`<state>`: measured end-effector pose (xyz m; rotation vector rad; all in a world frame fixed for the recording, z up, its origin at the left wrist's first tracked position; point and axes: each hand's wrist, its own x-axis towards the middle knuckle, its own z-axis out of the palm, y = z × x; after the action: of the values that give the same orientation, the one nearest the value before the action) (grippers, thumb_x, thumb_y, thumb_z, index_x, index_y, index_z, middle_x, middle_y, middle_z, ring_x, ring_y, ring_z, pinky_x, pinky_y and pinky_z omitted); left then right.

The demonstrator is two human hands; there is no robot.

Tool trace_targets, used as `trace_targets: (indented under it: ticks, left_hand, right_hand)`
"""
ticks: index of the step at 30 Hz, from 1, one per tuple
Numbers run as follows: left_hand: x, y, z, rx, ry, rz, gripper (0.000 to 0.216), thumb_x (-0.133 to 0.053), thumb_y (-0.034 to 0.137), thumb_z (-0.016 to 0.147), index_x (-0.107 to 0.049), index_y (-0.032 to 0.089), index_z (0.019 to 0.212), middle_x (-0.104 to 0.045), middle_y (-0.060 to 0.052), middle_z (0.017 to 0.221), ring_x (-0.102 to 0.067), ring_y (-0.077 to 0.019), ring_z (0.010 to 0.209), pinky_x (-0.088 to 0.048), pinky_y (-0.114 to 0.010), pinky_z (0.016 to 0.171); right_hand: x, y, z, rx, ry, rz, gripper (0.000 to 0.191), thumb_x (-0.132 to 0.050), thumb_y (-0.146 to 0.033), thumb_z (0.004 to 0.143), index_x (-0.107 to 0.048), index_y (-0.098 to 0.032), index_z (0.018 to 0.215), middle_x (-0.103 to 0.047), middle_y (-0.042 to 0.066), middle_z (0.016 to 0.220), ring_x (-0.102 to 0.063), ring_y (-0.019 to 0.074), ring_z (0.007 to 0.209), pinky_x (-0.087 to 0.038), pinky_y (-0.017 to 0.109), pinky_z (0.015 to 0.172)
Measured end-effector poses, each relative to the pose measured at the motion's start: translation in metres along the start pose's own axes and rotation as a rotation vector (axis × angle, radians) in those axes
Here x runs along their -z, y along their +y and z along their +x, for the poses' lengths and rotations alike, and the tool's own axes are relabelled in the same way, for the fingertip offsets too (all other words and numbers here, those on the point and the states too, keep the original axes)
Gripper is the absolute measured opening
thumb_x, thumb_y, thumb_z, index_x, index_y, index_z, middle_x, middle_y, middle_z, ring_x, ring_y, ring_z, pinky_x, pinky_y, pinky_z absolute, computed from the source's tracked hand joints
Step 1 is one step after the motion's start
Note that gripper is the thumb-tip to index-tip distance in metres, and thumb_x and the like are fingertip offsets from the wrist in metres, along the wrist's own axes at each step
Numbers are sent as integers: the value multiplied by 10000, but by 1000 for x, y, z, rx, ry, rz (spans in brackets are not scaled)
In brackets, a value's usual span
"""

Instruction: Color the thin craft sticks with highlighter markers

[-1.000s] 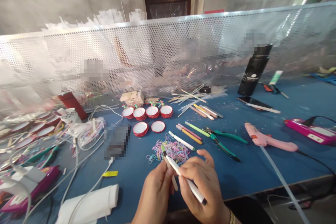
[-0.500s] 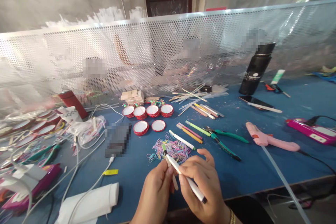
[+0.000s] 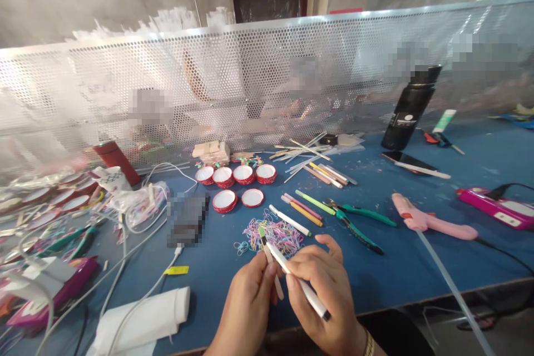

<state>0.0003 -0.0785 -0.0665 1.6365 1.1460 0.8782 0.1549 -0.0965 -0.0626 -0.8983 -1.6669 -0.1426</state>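
My left hand pinches a flat wooden craft stick whose far end is coloured green and black. In my right hand is a white marker, its tip end resting at or very near the stick. The marker's dark end points back toward me. Just beyond both hands lies a heap of small pastel rubber bands. A white pen with a green end and several coloured pens lie behind the heap.
Green-handled pliers, a pink glue gun and a phone lie to the right. Red-rimmed round lids stand behind the heap. Cables, a white roll and a dark device occupy the left. A perforated metal screen borders the back.
The view has shifted slightly. Both hands keep nearly the same pose, with the marker still against or very near the stick.
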Motion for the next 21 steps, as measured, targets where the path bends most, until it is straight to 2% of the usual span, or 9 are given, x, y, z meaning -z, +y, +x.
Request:
trace_targets:
  ticks: [21]
  left_hand:
    - [0,7,-2,7,-1,25,385,-412,481,1028,-503,203,777,-512,36,640,-460,-127,592,-326,-234,571]
  right_hand:
    - [2,1,-4,-20,-18,0,183,-566,-72,875,-617,-218,972,-710,-17,781,-661,161,764,-335,476,1058]
